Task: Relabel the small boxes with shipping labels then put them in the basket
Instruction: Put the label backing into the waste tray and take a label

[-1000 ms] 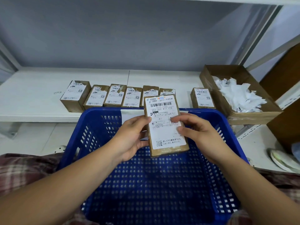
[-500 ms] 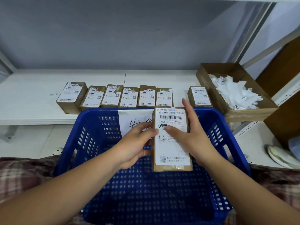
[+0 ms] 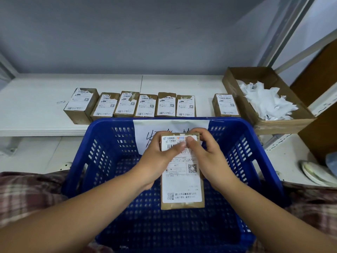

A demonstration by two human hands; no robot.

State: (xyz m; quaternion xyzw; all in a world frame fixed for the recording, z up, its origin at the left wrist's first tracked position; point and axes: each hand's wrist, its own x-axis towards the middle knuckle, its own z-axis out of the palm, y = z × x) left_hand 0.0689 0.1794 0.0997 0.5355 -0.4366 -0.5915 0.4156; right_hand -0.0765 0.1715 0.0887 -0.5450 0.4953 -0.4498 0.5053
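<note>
My left hand point(image 3: 157, 161) and right hand point(image 3: 209, 158) gripped the seemingly light, stiff box point(image 3: 182, 205) near its top, thumbs pressing its label point(image 3: 182, 181).

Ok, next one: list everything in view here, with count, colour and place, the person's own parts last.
held box: 1, brown with a white label, over the basket
shelf boxes: 7, brown with white labels, on the shelf behind the basket; six in a row, one apart at the right
basket: 1, blue, perforated, nearest the person
paper sign: 1, white, handwritten, on the basket's far wall
cardboard tray: 1, brown, right end of the shelf
paper scraps: a heap, white, in the tray
shelf: 1, white, along the grey wall
left grip: bare hand, holds the held box, thumb on the label
right grip: bare hand, holds the held box, thumb on the label
</note>
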